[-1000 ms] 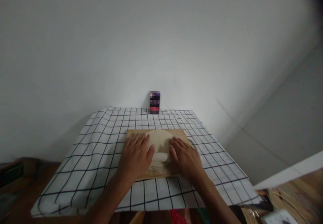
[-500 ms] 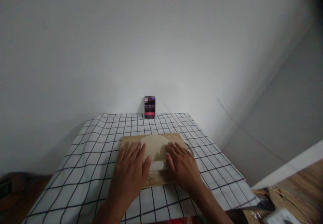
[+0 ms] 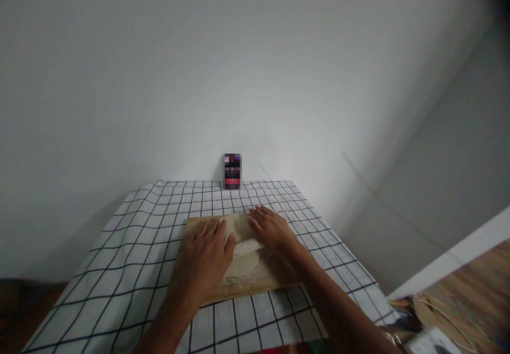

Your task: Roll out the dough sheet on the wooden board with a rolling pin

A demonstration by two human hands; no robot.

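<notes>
Your open left hand point(image 3: 207, 255) and right hand point(image 3: 274, 230) lie palm-down over a pale rolling pin point(image 3: 247, 246).
Your fingers stretch out rather than curl round it, probably so it can turn beneath you; your palms hide its ends, so any grip there you can't tell. The dough point(image 3: 244, 265) lies flat between and under your hands, on a wooden board point(image 3: 258, 286) that likely shields the cloth point(image 3: 131, 269) around it.

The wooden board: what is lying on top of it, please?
On the board lies flattened dough, with a pale cylinder across it. The left hand and right hand hide the cylinder's ends and part of the dough.
</notes>
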